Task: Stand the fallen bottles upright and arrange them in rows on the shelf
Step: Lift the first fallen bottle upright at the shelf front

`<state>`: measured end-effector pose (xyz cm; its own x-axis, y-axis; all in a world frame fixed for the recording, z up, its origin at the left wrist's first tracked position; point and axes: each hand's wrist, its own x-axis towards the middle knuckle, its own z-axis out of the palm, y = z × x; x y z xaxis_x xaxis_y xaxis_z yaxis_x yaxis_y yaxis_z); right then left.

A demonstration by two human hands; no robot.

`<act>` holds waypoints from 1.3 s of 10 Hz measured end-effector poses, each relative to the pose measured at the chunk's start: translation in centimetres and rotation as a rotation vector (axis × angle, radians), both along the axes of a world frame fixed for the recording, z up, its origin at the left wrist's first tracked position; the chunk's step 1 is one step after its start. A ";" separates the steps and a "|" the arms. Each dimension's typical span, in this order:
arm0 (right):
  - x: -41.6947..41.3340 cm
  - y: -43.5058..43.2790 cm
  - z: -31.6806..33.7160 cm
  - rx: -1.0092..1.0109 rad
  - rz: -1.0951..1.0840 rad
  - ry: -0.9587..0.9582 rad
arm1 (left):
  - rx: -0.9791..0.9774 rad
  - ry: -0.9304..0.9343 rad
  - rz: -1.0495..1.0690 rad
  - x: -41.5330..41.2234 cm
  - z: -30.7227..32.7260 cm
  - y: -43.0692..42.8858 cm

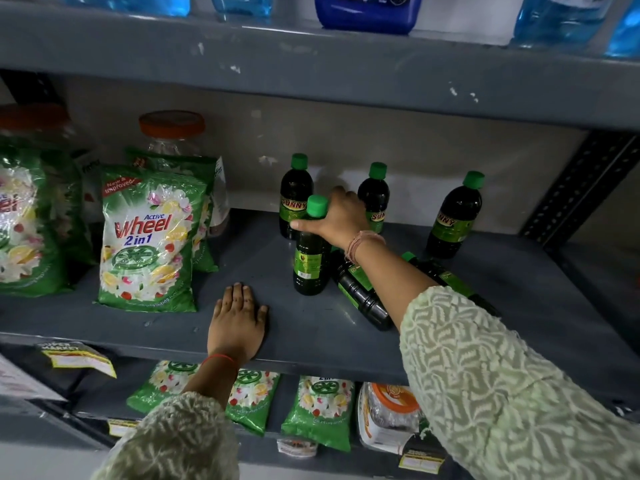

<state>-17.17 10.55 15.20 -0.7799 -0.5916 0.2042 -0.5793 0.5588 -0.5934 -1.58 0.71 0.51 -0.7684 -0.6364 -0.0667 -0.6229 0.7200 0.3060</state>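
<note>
The right hand grips the neck of an upright bottle in the middle of the shelf, probably to line it before the three bottles at the back edge, while the left hand lies open and flat near the front edge for support, and two bottles lie fallen under the right arm

A: Where does the view sit?
B: One head camera, close to the shelf, looking forward and down past both forearms.
A: Facing?
B: The back wall, beyond the right hand.
</note>
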 end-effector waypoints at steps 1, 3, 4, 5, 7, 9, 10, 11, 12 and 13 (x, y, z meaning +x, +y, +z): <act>-0.1 0.0 -0.2 -0.076 0.040 -0.083 | -0.014 -0.017 0.000 -0.1 0.0 0.1; -0.3 0.6 -0.5 -0.080 0.074 -0.155 | -0.003 -0.018 -0.008 -0.2 -0.3 0.1; -0.4 0.6 -0.9 -0.029 0.063 -0.072 | -0.003 -0.016 -0.010 -0.2 -0.3 0.1; -0.9 0.8 -0.9 -0.057 0.098 -0.120 | -0.007 -0.010 -0.010 -0.2 -0.3 0.0; -1.0 1.2 -1.3 -0.084 0.121 -0.180 | -0.049 -0.013 -0.015 -0.3 -0.5 -0.1; -0.2 1.4 -1.8 -0.170 0.089 -0.256 | -0.030 0.002 -0.048 -0.4 -0.7 -0.3; 0.9 2.2 -2.1 -0.196 0.089 -0.319 | -0.017 -0.001 -0.052 -0.3 -0.6 -0.3; 2.8 3.5 -2.6 -0.221 0.102 -0.343 | -0.019 -0.012 -0.053 -0.3 -0.7 -0.3; 4.5 4.8 -3.3 -0.240 0.132 -0.399 | -0.013 -0.009 -0.056 -0.4 -0.7 -0.4; 6.2 6.0 -3.5 -0.242 0.164 -0.387 | -0.018 0.003 -0.062 -0.3 -0.7 -0.5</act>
